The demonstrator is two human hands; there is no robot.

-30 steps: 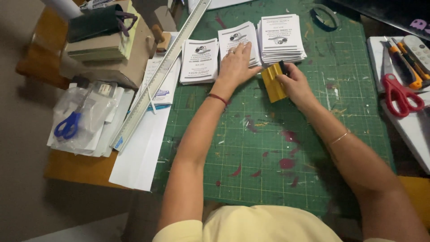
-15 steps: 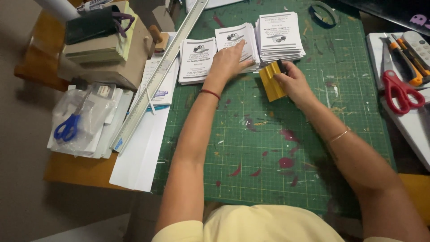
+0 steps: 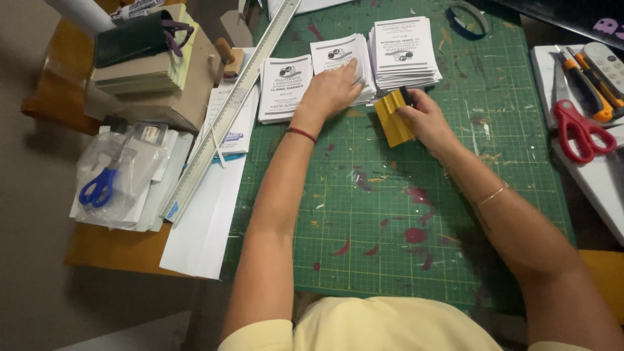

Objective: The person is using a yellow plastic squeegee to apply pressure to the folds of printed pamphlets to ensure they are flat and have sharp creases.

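Far out past the left hand, at the surface's edge: blue-handled scissors (image 3: 99,188) inside a clear plastic bag (image 3: 127,170), lying on white sheets. Above that, a cardboard box (image 3: 170,97) w/ a dark pouch (image 3: 133,39) on top. A long metal ruler (image 3: 231,110) runs diagonally betw. that pile and the green cutting mat (image 3: 390,214).

Just left of the left hand: a small stack of printed white cards (image 3: 283,88) on the mat. Left hand (image 3: 331,91) lies palm down, fingers spread, pressing on the middle stack of cards (image 3: 338,58); red cord on the wrist. It grips nothing, just rests flat on the top card.

Right of it, near but not touching: right hand (image 3: 426,120), closed on a yellow squeegee-like block (image 3: 393,118), thumb and fingers clamped at its upper right end; the block sits tilted on the mat below the card stacks. Above the right hand: the tallest card stack (image 3: 404,52), its lower edge just beside the block's top.

Well to the right of the right hand: red-handled scissors (image 3: 578,130) and an orange utility knife (image 3: 588,88) on a white board (image 3: 604,182).
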